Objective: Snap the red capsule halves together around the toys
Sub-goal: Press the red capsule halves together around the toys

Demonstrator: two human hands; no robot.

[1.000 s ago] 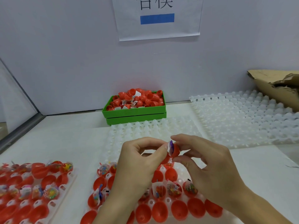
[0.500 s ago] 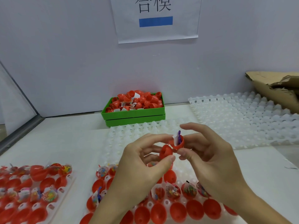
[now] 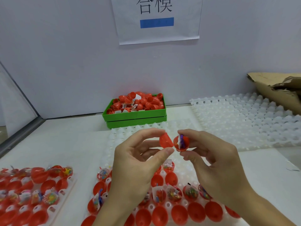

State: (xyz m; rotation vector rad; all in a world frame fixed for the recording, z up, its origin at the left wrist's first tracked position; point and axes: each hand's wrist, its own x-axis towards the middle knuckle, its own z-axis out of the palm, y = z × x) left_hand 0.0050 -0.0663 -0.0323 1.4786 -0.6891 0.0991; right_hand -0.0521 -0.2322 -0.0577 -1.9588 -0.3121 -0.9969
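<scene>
My left hand [image 3: 138,162] pinches an empty red capsule half [image 3: 165,141] between thumb and forefinger. My right hand [image 3: 213,160] pinches the other red half [image 3: 182,144], which holds a bagged toy with a purple piece and white paper sticking out. The two halves face each other with a small gap between them, held above the white holder tray [image 3: 185,204]. That tray carries several red halves, some empty and some with bagged toys inside.
A second tray [image 3: 37,191] of red halves and toys lies at the lower left. A green bin [image 3: 135,115] heaped with red capsules stands at the back wall. Empty white trays [image 3: 244,118] spread to the right, beside torn cardboard [image 3: 276,90].
Both hands have risen and drawn slightly apart. The empty half in my left hand has moved from below the filled half to its left side, facing it.
</scene>
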